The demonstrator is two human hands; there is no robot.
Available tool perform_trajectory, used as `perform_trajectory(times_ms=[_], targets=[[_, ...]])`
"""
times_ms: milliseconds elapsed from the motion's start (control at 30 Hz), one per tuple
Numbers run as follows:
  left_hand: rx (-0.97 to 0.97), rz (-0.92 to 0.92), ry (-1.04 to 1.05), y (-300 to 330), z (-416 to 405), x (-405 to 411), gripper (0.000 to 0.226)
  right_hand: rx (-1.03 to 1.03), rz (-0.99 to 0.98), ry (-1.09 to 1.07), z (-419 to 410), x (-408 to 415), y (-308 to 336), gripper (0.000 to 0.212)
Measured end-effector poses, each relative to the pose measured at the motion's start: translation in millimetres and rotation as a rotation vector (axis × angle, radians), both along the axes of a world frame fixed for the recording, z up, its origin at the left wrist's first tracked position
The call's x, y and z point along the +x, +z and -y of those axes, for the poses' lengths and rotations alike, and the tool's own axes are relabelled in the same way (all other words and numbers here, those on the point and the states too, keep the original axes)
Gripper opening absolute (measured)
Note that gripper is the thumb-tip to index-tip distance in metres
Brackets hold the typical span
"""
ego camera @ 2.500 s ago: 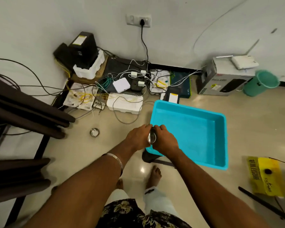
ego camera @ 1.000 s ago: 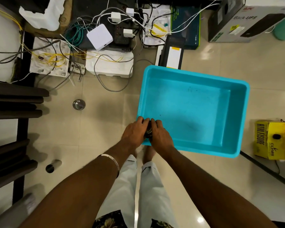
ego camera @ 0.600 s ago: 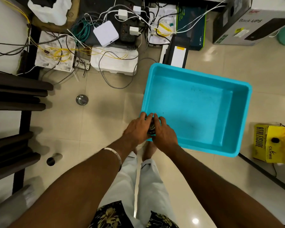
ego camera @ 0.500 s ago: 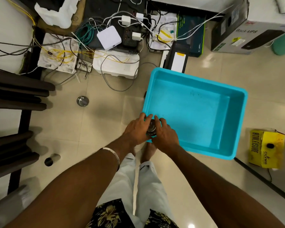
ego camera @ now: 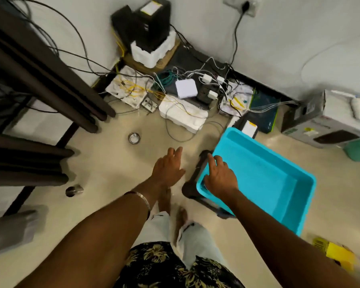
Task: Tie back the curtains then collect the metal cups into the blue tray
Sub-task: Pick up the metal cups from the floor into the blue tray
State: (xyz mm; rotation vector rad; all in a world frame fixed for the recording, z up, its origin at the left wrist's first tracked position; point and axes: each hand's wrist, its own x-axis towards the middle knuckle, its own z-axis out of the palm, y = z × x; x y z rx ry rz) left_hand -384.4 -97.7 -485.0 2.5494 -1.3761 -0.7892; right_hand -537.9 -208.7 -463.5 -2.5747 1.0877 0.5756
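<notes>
While my right hand (ego camera: 219, 177) hangs palm-down over the near corner of the smooth blue plastic tray (ego camera: 264, 179), its fingers loosely spread and holding nothing, my left hand (ego camera: 168, 167) stretches flat and empty above the glossy beige floor tiles (ego camera: 104, 163). One round steel cup (ego camera: 134, 138) stands upright ahead of it; another metal cup (ego camera: 74, 190) lies on its side near the dark curtain folds (ego camera: 29, 159). Tangled cables (ego camera: 175, 86) crowd the white wall's foot.
</notes>
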Motion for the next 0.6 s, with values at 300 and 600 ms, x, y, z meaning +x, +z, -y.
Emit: perform_trajectory(times_ms=[300,600], targets=[[0.044,0.074,0.345,36,-115,12,0.082,-0.021,0.069,0.365,-46,49,53,0.077],[0.064,0.066,0.699,61,-245,-11,0.083,-0.058,0.084,0.755,-144,87,72,0.074]])
